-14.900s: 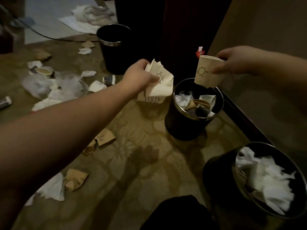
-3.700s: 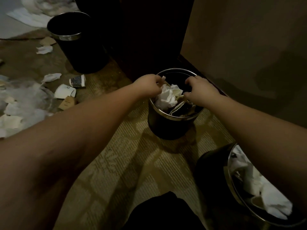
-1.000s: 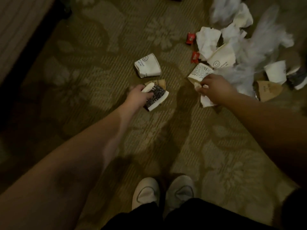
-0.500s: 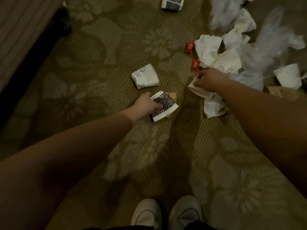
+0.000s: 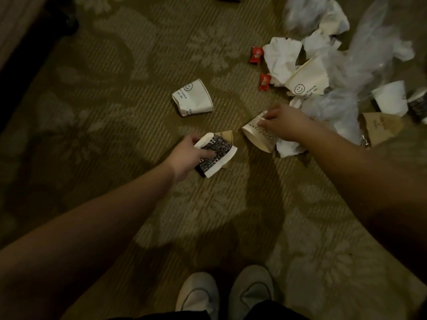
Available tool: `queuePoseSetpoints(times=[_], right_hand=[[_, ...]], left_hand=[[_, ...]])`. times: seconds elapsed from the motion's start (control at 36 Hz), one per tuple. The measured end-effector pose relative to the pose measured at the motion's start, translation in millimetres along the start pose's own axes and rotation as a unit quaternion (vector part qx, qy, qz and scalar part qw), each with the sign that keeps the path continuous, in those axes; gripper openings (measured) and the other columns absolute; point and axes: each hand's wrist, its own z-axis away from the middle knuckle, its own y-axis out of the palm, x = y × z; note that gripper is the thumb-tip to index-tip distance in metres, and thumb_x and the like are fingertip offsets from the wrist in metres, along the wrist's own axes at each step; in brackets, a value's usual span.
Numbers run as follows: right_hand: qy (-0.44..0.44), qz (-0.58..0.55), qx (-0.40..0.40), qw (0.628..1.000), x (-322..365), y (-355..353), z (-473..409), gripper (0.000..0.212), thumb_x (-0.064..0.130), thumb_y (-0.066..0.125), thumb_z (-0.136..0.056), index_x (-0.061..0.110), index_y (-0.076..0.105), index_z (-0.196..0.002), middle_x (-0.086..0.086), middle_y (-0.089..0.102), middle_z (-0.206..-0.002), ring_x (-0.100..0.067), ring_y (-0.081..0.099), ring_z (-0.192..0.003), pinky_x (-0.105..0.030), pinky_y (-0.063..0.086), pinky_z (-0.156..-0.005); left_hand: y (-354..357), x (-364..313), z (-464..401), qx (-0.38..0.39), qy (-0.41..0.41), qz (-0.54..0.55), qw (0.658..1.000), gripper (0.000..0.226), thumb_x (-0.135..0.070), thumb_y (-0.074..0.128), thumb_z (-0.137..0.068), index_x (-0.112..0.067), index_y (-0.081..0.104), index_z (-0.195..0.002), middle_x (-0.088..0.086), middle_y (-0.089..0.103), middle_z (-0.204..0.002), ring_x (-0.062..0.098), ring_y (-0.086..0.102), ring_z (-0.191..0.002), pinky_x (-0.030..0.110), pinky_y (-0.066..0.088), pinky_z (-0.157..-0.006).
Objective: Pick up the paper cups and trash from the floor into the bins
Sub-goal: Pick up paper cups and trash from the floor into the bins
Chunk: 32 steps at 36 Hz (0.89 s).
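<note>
My left hand [image 5: 186, 155] grips a flattened black-and-white patterned paper cup [image 5: 216, 153] just above the carpet, with a tan cup [image 5: 227, 136] tucked behind it. My right hand [image 5: 283, 122] pinches the rim of a cream paper cup [image 5: 258, 136] with a scribbled print. A crushed white smiley cup [image 5: 193, 98] lies alone on the carpet beyond my left hand. Another smiley cup [image 5: 308, 79] lies in the trash pile at the upper right. No bin is in view.
The pile at the right holds crumpled white tissues [image 5: 282, 56], clear plastic bags [image 5: 374, 54], a tan cup [image 5: 382, 128] and two red candy wrappers [image 5: 256, 55]. A dark furniture edge [image 5: 27, 49] runs along the upper left. My white shoes [image 5: 221, 294] stand at the bottom.
I turned from the bins to the littered carpet. Over the last second my left hand closed round the patterned cup and my right hand took hold of the cream cup, lifting it slightly.
</note>
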Motion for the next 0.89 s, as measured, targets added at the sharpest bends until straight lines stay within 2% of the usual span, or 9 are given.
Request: queuePoseSetpoints(times=[0.08, 0.17, 0.28, 0.42, 0.56, 0.64, 0.69, 0.81, 0.89], right_hand=[[0.008, 0.023, 0.024, 0.999, -1.6, 5.1, 1.1, 0.043, 0.044, 0.051, -0.100, 0.023, 0.059, -0.137, -0.009, 0.049, -0.146, -0.028, 0.049, -0.128, -0.033, 0.038, -0.092], [0.008, 0.021, 0.006, 1.000, 1.4, 4.5, 1.6, 0.042, 0.044, 0.054, -0.099, 0.024, 0.062, -0.134, -0.008, 0.057, -0.140, -0.027, 0.055, -0.122, -0.031, 0.040, -0.085], [0.015, 0.022, 0.010, 1.000, 3.4, 7.2, 3.1, 0.045, 0.050, 0.056, -0.096, 0.028, 0.060, -0.135, -0.011, 0.050, -0.140, -0.030, 0.051, -0.124, -0.036, 0.041, -0.095], [0.012, 0.006, 0.028, 1.000, 13.7, 24.1, 14.6, 0.045, 0.045, 0.062, -0.094, 0.031, 0.059, -0.137, -0.005, 0.044, -0.143, -0.027, 0.044, -0.130, -0.039, 0.040, -0.100], [0.000, -0.036, 0.018, 0.999, 14.0, 29.7, 23.6, 0.044, 0.043, 0.061, -0.095, 0.027, 0.059, -0.137, 0.001, 0.042, -0.148, -0.022, 0.042, -0.134, -0.033, 0.037, -0.098], [0.008, -0.084, 0.038, 0.996, 10.0, 26.4, 24.3, 0.044, 0.042, 0.061, -0.096, 0.023, 0.060, -0.135, 0.005, 0.039, -0.152, -0.020, 0.043, -0.134, -0.029, 0.037, -0.095], [-0.007, -0.048, 0.060, 0.997, 7.1, 27.0, 26.1, 0.043, 0.045, 0.059, -0.096, 0.026, 0.061, -0.135, 0.006, 0.036, -0.155, -0.019, 0.041, -0.137, -0.030, 0.034, -0.100], [-0.030, -0.025, 0.078, 0.996, 4.2, 37.9, 30.2, 0.040, 0.044, 0.063, -0.094, 0.029, 0.064, -0.131, 0.002, 0.040, -0.153, -0.018, 0.043, -0.135, -0.024, 0.030, -0.096], [-0.023, -0.037, 0.071, 0.997, 3.8, 44.4, 31.1, 0.043, 0.043, 0.066, -0.092, 0.030, 0.062, -0.133, -0.001, 0.044, -0.148, -0.018, 0.045, -0.132, -0.024, 0.033, -0.098]], left_hand=[[-12.2, 0.1, -1.6, 0.019, 0.010, 0.017, 1.000, 0.045, 0.001, 0.073, -0.083, -0.012, 0.056, -0.123, 0.008, 0.070, -0.111, 0.025, 0.069, -0.099, 0.036, 0.056, -0.082], [-21.3, -8.9, -2.3, 0.025, 0.029, 0.024, 0.999, 0.040, -0.002, 0.070, -0.086, -0.009, 0.061, -0.123, 0.009, 0.072, -0.110, 0.026, 0.069, -0.102, 0.035, 0.054, -0.084], [-32.0, -29.8, -1.5, 0.017, 0.062, 0.065, 0.996, 0.030, -0.006, 0.067, -0.089, -0.012, 0.065, -0.118, 0.009, 0.073, -0.112, 0.024, 0.070, -0.104, 0.038, 0.054, -0.091], [-44.1, -57.7, -2.1, -0.026, 0.093, 0.100, 0.990, 0.020, -0.005, 0.067, -0.089, -0.018, 0.066, -0.104, 0.000, 0.076, -0.094, 0.014, 0.074, -0.083, 0.029, 0.058, -0.067], [-52.1, -74.3, -15.2, -0.069, 0.068, 0.135, 0.986, 0.015, -0.010, 0.070, -0.087, -0.017, 0.066, -0.100, 0.006, 0.075, -0.101, 0.020, 0.074, -0.091, 0.037, 0.060, -0.082], [-56.3, -80.5, -25.4, -0.064, 0.029, 0.146, 0.987, 0.020, -0.012, 0.070, -0.087, -0.009, 0.068, -0.107, 0.010, 0.075, -0.104, 0.024, 0.073, -0.094, 0.041, 0.058, -0.089], [-58.3, -83.5, -31.1, -0.057, 0.004, 0.138, 0.989, 0.024, -0.015, 0.070, -0.088, -0.006, 0.068, -0.110, 0.008, 0.077, -0.099, 0.022, 0.074, -0.090, 0.037, 0.059, -0.086], [-55.9, -97.7, -37.9, -0.061, 0.010, 0.112, 0.992, 0.015, -0.014, 0.070, -0.088, -0.009, 0.066, -0.102, 0.001, 0.075, -0.079, 0.012, 0.073, -0.068, 0.021, 0.055, -0.057], [-53.7, -103.9, -44.6, -0.061, 0.023, 0.075, 0.995, 0.042, -0.015, 0.076, -0.081, -0.009, 0.062, -0.120, 0.006, 0.076, -0.097, 0.018, 0.075, -0.082, 0.030, 0.060, -0.070]])
